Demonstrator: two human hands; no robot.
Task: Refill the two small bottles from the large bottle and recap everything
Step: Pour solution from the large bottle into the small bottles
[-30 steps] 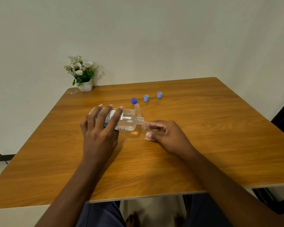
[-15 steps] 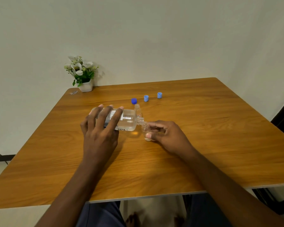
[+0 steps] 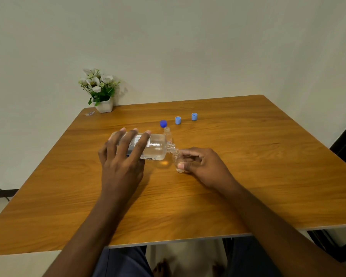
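Frame centre: your left hand [image 3: 120, 162] grips the tipped large bottle [image 3: 158, 148]; your right hand [image 3: 204, 164] pinches a small bottle [image 3: 175, 158] at its mouth.

Bottles, three in all, every one uncapped: one large bottle [image 3: 158, 148] and two small ones, namely the near small bottle [image 3: 175, 158] and the far small bottle [image 3: 167, 133]; caps, three in all, each standing loose on the worktop [image 3: 248, 176]: one dark blue cap [image 3: 163, 123] and two light blue ones, namely the left light blue cap [image 3: 178, 120] and the right light blue cap [image 3: 194, 116]; hands, two: the left hand [image 3: 122, 166] and the right hand [image 3: 204, 164], each on one bare forearm; plants, one: a flowering plant [image 3: 99, 86] in one white pot [image 3: 104, 106]; one small pale scrap [image 3: 90, 113] at the far left corner, too small to identify; worktops, one, wooden.
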